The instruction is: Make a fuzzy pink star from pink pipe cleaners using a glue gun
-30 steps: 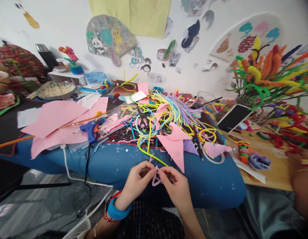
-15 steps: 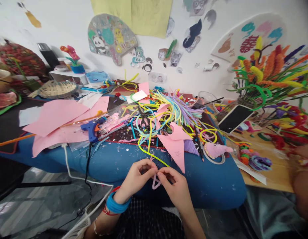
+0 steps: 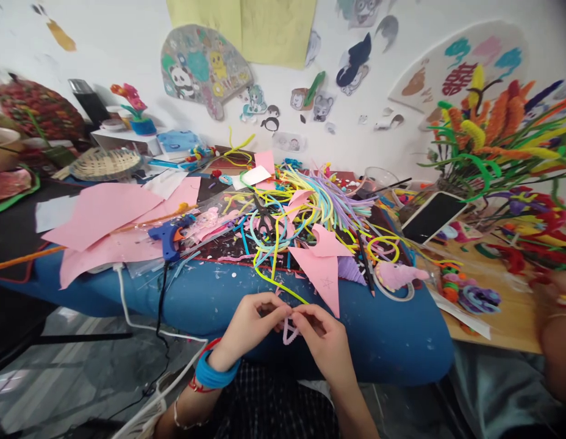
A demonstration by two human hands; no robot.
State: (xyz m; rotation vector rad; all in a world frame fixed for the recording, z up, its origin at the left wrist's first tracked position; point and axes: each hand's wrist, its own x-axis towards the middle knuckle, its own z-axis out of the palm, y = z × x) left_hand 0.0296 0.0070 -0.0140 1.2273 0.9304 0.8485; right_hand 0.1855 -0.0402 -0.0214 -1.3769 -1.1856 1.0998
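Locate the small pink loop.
Head view, low and near centre: the pink loop is pinched between left hand and right hand, by the blue table edge.

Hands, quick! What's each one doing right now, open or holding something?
Left hand: closed, pinching the small pale pink loop.
Right hand: closed, pinching the same loop.

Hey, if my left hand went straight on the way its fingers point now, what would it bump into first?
Most likely your right hand, whose fingertips face those of the left hand at the small pale pink loop pinched there; whether the fingertips touch is hard to tell.
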